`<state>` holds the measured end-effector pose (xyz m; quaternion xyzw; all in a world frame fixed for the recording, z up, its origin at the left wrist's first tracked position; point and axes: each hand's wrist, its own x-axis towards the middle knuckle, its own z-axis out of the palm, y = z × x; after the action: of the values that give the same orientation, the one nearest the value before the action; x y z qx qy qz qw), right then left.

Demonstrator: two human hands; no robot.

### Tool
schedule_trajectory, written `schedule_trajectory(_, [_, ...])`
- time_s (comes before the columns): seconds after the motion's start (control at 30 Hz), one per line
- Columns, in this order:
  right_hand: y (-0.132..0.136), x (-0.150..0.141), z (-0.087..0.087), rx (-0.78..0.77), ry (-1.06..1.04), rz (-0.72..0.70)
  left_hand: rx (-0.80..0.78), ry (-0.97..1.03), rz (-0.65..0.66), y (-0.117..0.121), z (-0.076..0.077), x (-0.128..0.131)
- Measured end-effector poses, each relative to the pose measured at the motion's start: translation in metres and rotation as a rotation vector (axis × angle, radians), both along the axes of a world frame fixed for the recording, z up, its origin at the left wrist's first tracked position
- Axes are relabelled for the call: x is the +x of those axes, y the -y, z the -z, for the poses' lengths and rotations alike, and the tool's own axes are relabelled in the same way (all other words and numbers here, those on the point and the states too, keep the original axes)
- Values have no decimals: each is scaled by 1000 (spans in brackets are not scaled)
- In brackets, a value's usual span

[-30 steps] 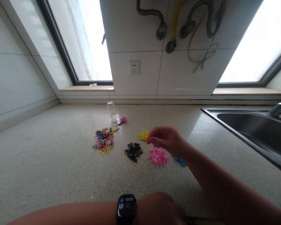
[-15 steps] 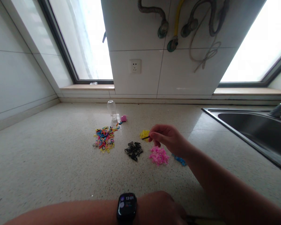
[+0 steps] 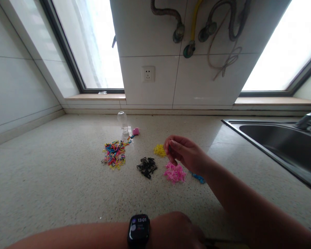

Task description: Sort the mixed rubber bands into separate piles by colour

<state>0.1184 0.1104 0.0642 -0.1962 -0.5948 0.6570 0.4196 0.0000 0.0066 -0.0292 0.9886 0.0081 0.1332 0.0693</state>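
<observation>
My right hand [image 3: 182,154] hovers over the pink hair elastics [image 3: 175,173], its fingers curled and closed. A small dark bit of a black hair elastic [image 3: 170,147] shows between thumb and fingers. Just left of the hand lie yellow hair elastics [image 3: 159,150], and nearer me is a pile of black ones [image 3: 147,167]. Blue hair elastics [image 3: 198,177] sit partly hidden behind my right wrist. Farther left spreads a mixed-colour heap of elastics [image 3: 114,154]. My left hand [image 3: 175,230] rests at the counter's near edge, its fingers out of sight; a black watch [image 3: 139,230] is on that wrist.
A clear plastic bottle [image 3: 122,122] stands toward the back of the speckled counter [image 3: 67,193], with a small pink object [image 3: 136,131] beside it. At the right is a steel sink [image 3: 274,145] with a faucet [image 3: 309,117]. A tiled wall with a socket [image 3: 148,74] rises behind.
The black elastic that stuck out from my right fingertips is now mostly hidden as the fingers have curled and turned. The left hand stays in place; the view has shifted slightly.
</observation>
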Motion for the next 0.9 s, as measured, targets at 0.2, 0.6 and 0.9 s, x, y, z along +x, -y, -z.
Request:
schedule_trajectory(0.2, [1, 0, 0, -19, 12, -13, 10, -8, -14, 0, -4, 1])
schedule_trajectory(0.6, [-7, -4, 10, 143, 321, 221, -25, -155, 4, -4, -11, 2])
schedule_trajectory(0.9, [2, -8, 14, 753, 887, 272, -33, -112, 27, -3, -9, 0])
